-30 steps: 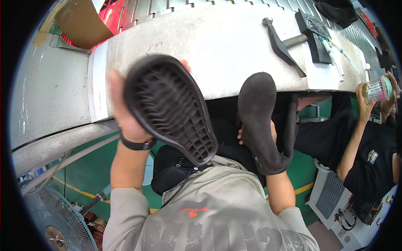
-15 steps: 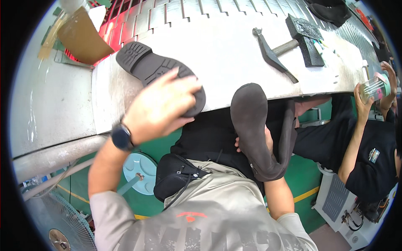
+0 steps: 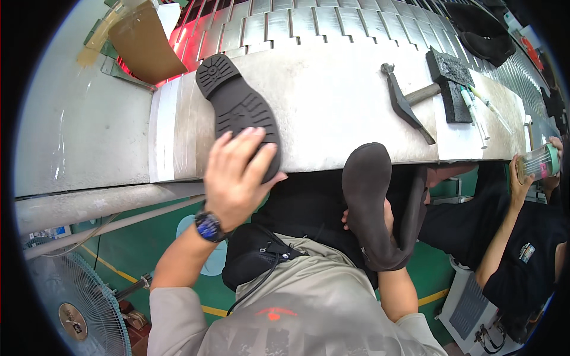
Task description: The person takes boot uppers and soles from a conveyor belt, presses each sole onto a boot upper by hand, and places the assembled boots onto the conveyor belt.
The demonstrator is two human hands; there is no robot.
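A dark shoe sole (image 3: 242,105) lies tread up at the bench's front edge, its heel pointing away from me. My left hand (image 3: 236,178) is closed over its toe end, fingers across the tread and thumb by the right edge. In front of the bench, a dark brown boot upper (image 3: 368,193) is held over my lap, rounded toe end pointing toward the bench. My right hand (image 3: 389,218) grips it from beneath; fingertips show on its left side, and most of the hand is hidden behind it.
On the white bench (image 3: 320,107) lie a hammer (image 3: 404,104), a black block (image 3: 454,83) and several pens (image 3: 475,115). A brown sheet (image 3: 145,44) stands far left. At right, another person's hand (image 3: 519,181) holds a clear container (image 3: 537,163). A fan (image 3: 77,314) stands lower left.
The sole has turned a little, its toe end swinging left under my left hand. The whole view has shifted slightly. My right hand keeps its hold on the boot upper.
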